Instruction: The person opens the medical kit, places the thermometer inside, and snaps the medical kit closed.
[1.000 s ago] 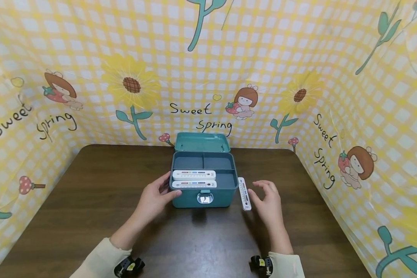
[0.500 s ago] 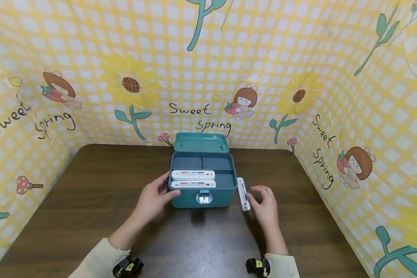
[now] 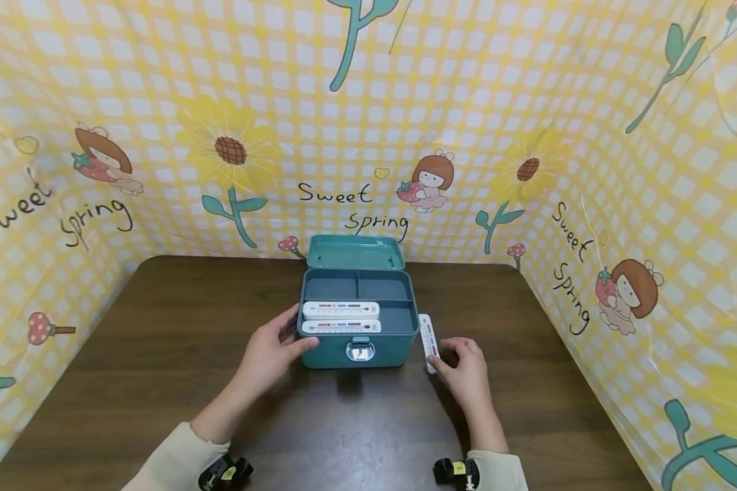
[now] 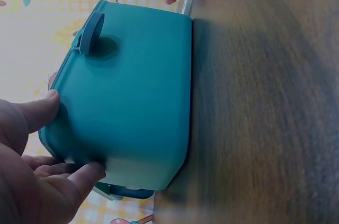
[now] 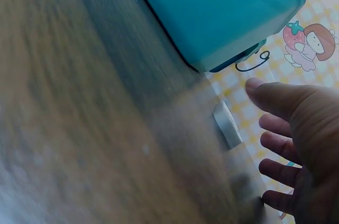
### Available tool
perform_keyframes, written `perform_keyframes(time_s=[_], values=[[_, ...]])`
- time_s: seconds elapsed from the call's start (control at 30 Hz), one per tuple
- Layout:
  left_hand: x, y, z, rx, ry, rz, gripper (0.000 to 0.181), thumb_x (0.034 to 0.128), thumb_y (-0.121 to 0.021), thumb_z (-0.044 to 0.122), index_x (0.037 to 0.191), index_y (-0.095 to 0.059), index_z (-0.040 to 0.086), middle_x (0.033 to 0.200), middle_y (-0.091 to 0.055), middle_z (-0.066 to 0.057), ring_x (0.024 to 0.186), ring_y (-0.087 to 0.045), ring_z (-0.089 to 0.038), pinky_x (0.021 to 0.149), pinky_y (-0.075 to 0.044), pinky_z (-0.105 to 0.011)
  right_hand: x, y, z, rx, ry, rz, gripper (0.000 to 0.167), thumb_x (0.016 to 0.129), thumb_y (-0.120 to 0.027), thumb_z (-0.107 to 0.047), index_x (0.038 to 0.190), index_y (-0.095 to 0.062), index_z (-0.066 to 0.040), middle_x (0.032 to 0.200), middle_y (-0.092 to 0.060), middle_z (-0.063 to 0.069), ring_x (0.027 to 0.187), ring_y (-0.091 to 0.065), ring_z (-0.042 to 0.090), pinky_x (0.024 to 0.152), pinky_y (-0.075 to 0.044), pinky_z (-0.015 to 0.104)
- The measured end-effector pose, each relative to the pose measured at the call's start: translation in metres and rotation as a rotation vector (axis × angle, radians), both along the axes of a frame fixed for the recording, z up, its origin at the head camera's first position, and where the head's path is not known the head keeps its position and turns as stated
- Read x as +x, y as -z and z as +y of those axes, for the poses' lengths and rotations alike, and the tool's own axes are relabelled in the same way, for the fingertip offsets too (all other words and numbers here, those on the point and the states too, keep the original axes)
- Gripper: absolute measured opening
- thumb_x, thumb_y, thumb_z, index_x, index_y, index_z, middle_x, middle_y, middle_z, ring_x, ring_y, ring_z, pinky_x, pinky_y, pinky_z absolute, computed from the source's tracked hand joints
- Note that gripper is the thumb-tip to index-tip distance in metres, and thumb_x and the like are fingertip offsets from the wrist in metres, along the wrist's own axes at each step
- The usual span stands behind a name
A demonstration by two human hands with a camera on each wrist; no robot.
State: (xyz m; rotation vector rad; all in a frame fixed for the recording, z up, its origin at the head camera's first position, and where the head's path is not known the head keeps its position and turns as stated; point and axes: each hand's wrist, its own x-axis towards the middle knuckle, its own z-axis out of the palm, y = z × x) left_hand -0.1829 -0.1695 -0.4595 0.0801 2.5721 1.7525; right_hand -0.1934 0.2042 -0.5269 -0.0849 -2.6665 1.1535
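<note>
A teal storage box (image 3: 383, 351) with a raised lid (image 3: 356, 252) stands on the table. My left hand (image 3: 274, 348) grips its front left corner, thumb by the front rim and fingers along the side. Two flat white thermometers (image 3: 340, 310) with printed scales lie side by side in the box's front compartment. Another white thermometer (image 3: 427, 341) is on the table just right of the box. Beside its near end hovers my right hand (image 3: 467, 372), fingers loosely bent. In the right wrist view, the thumb and fingers are apart with nothing between them.
The box has two rear compartments (image 3: 331, 283) and a metal front latch (image 3: 360, 351). The dark wooden table (image 3: 209, 300) extends to both sides. A yellow checked cloth (image 3: 356, 136) rises behind and at the sides.
My right hand has moved slightly left and nearer to me, toward the near end of the loose thermometer. The left hand and the box have stayed in place.
</note>
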Motion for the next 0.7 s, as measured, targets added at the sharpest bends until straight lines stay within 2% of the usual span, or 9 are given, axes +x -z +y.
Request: perform_keyframes(time_s=[0.27,0.53,0.7], values=[[-0.0005,0.0006,-0.0011,0.006,0.001,-0.001,0.086,0.0888,-0.081,0.037,0.159,-0.039,0.011,0.156,-0.048,-0.016,0.139,-0.052,-0.031,0.105,-0.05,-0.041,0.0008,0.0064,0.0024,0.108,-0.025,-0.032,0.049,0.077,-0.092,-0.028,0.117,-0.074,-0.006,0.125,-0.061,0.013,0.119,-0.053,0.033,0.104,-0.041,0.053],[0.0001,-0.0014,-0.0002,-0.002,0.004,-0.008,0.086,0.0892,-0.081,0.037,0.159,-0.038,0.011,0.157,-0.047,-0.016,0.14,-0.051,-0.032,0.105,-0.05,-0.041,0.0021,0.0081,0.0017,0.164,-0.018,-0.079,0.05,0.075,-0.094,-0.03,0.113,-0.075,-0.005,0.129,-0.06,0.014,0.122,-0.051,0.034,0.108,-0.037,0.053],[0.0,-0.0019,-0.0008,-0.012,0.002,-0.015,0.086,0.0895,-0.08,0.038,0.159,-0.038,0.011,0.157,-0.047,-0.016,0.141,-0.05,-0.032,0.106,-0.049,-0.041,0.0039,0.008,0.0027,0.208,0.007,-0.065,0.046,0.074,-0.094,-0.036,0.102,-0.075,-0.006,0.127,-0.062,0.012,0.12,-0.053,0.033,0.106,-0.039,0.052]])
